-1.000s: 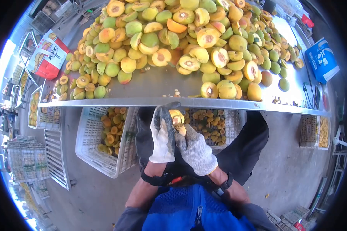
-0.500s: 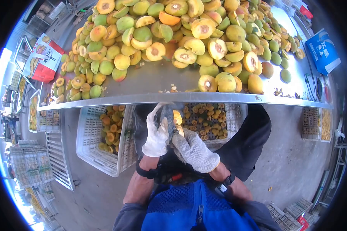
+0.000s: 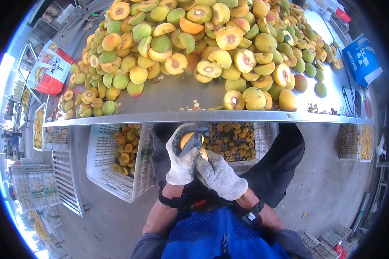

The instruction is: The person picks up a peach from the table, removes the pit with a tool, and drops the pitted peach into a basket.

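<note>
My left hand (image 3: 183, 152), in a white glove with dark-coated fingers, is closed around a yellow stone fruit (image 3: 186, 140), partly hidden by the fingers. Close beside it, my right hand (image 3: 222, 175) wears a grey knitted glove. Its fingers are bent together at a small tan-yellow piece, and I cannot make out what that is. Both hands are just below the front edge of the metal table (image 3: 168, 116), over my lap. A large heap of yellow-green stone fruit (image 3: 160, 43), many of them halved with the pit cavity showing, lies on the table.
Beneath the table stand white plastic crates (image 3: 112, 172) holding fruit halves (image 3: 127, 149). A red and white bag (image 3: 52, 71) is at the table's left end, a blue bag (image 3: 362, 59) at its right. Small pale kernels (image 3: 196, 105) lie near the front edge. Stacked crates (image 3: 34, 183) stand at left.
My left hand has turned so that the yellow fruit shows between its dark fingers. Both hands are slightly lower in view, and the table edge has shifted down with the camera.
</note>
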`<state>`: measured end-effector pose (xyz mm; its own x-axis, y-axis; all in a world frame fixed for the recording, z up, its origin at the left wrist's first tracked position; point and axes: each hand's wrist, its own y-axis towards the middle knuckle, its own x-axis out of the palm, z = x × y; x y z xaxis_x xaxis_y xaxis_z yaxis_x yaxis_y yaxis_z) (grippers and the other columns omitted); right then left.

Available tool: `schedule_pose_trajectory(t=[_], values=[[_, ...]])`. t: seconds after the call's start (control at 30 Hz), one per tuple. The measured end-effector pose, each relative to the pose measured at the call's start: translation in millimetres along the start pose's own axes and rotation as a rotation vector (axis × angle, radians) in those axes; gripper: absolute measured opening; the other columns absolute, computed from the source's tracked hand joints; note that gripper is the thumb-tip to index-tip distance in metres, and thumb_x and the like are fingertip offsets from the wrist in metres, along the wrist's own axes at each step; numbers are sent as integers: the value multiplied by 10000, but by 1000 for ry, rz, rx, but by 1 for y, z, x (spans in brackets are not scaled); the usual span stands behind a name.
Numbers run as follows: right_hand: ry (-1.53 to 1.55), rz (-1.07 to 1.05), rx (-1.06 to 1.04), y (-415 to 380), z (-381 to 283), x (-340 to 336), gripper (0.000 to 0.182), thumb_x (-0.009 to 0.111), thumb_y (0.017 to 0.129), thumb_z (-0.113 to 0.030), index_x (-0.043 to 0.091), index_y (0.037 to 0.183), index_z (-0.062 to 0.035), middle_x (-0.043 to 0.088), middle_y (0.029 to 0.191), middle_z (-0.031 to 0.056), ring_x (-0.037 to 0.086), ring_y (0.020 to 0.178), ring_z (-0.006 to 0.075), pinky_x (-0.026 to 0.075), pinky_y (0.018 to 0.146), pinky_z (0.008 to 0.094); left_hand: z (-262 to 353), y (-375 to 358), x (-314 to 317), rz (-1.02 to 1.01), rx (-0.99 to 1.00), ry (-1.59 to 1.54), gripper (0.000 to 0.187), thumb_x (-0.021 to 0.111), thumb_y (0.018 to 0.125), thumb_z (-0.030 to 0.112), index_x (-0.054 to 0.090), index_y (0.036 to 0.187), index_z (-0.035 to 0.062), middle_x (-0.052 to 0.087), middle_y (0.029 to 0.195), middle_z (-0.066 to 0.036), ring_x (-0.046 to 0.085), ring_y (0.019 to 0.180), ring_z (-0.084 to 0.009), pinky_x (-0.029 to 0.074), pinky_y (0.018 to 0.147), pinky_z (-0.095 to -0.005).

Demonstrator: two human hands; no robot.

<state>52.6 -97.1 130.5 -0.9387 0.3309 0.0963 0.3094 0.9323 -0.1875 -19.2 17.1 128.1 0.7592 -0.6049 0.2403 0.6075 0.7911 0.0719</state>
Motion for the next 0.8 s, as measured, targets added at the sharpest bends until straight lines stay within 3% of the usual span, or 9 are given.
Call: schedule_pose_trajectory(t=[0.1, 0.2, 0.37, 0.5, 0.6, 0.63, 0.7, 0.8], values=[[230, -164, 361, -5, -13, -7, 265, 497, 1000, -295, 587, 928, -57, 530, 662, -10, 456, 530, 77, 357, 474, 235, 6, 3, -12, -130, -71, 33, 533, 760, 752, 324, 601, 1079, -66, 669, 998, -115, 634, 922, -161, 497, 859, -291], [375, -232, 375, -11, -16, -6, 292, 499, 997, -334, 576, 901, -70, 518, 643, -17, 440, 497, 76, 337, 450, 246, 9, 15, -25, -356, -344, -188, 566, 772, 722, 339, 606, 1077, -70, 675, 992, -139, 653, 918, -198, 515, 854, -311], [849, -339, 478, -15, -8, -10, 299, 548, 970, -386, 561, 910, -94, 491, 647, -29, 430, 489, 83, 338, 446, 241, -3, 27, -35, -584, -445, -327, 533, 753, 747, 320, 605, 1076, -72, 677, 977, -156, 666, 907, -226, 537, 826, -328], [1092, -280, 567, -16, -9, -3, 309, 596, 937, -413, 552, 922, -108, 497, 667, -20, 421, 475, 98, 337, 440, 259, -6, 12, -15, -441, -414, -552, 389, 685, 824, 234, 598, 1078, -47, 671, 960, -138, 661, 870, -211, 554, 786, -325], [1073, -217, 549, -16, -3, -4, 342, 583, 935, -438, 536, 850, -110, 477, 603, -9, 405, 436, 111, 329, 430, 270, -21, -6, -2, -230, -263, -527, 329, 614, 875, 208, 589, 1101, -30, 661, 984, -114, 652, 882, -193, 551, 798, -319], [1069, -303, 487, -13, 0, -7, 347, 577, 940, -437, 539, 846, -105, 456, 593, -14, 399, 434, 107, 320, 419, 260, -35, -7, -17, -281, -217, -292, 372, 558, 945, 311, 574, 1135, -8, 650, 1010, -95, 642, 917, -184, 551, 805, -317], [1062, -474, 362, -12, 8, -16, 358, 566, 949, -435, 545, 839, -96, 416, 572, -24, 387, 429, 98, 302, 396, 240, -51, -6, -12, -129, -300, -519, 473, 493, 965, 438, 572, 1150, 9, 649, 1030, -95, 640, 929, -187, 552, 812, -321], [1028, -413, 321, -18, 10, -38, 428, 556, 938, -483, 530, 765, -93, 390, 522, -29, 374, 388, 102, 292, 369, 239, -24, 4, -6, 87, -409, -796, 655, 374, 958, 622, 566, 1172, 33, 652, 1052, -96, 644, 931, -198, 559, 816, -332]])
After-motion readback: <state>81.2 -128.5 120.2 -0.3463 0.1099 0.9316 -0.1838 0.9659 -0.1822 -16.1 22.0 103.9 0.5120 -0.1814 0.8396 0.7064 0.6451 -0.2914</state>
